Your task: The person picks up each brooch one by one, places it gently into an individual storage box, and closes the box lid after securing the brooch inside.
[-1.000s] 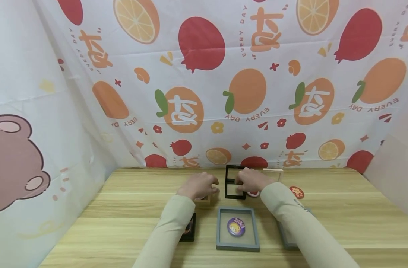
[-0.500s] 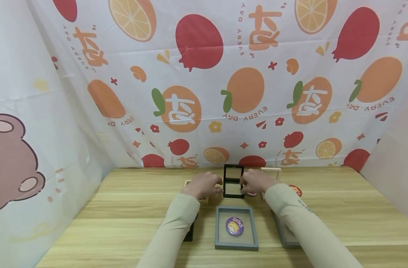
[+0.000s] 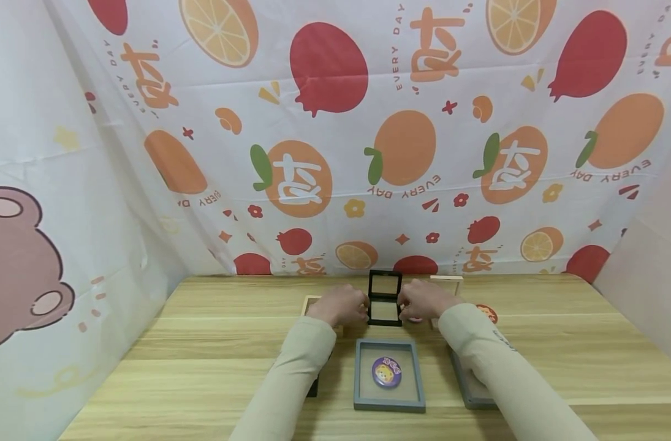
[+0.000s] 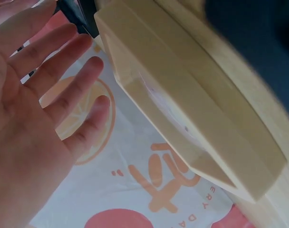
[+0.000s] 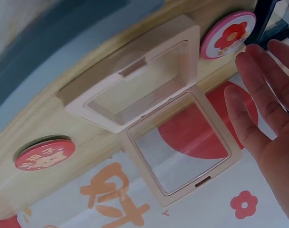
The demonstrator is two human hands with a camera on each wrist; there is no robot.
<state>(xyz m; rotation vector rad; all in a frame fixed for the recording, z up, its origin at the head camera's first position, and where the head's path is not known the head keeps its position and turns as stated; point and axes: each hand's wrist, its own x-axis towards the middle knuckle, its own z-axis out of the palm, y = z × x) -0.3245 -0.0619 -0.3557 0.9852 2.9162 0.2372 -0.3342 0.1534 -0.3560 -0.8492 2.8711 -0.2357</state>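
A hinged black display frame [image 3: 385, 297] stands unfolded at the back middle of the table, its lid raised. At its left edge is my left hand [image 3: 343, 304], fingertips at the rim. My right hand [image 3: 426, 299] is at the frame's right edge, its fingertips at that side. Fingers [image 4: 68, 97] spread fairly straight in the left wrist view, beside a light wooden frame [image 4: 192, 95] with a badge inside. The right wrist view shows extended fingers [image 5: 263, 80] near a flower badge [image 5: 230, 35]. Whether either thumb pinches the rim is hidden.
A grey frame [image 3: 390, 405] holding a purple badge [image 3: 386, 372] lies in front. Another grey frame [image 3: 470, 386] is under the right sleeve. An unfolded beige frame [image 5: 192, 187] and a red badge [image 5: 44, 154] lie right of the right hand. A printed cloth [image 3: 335, 153] hangs behind.
The left hand has moved right to the black frame's edge. The right hand's fingers have shifted from inside the frame's opening to its right edge. The frame has turned slightly and sits straighter.
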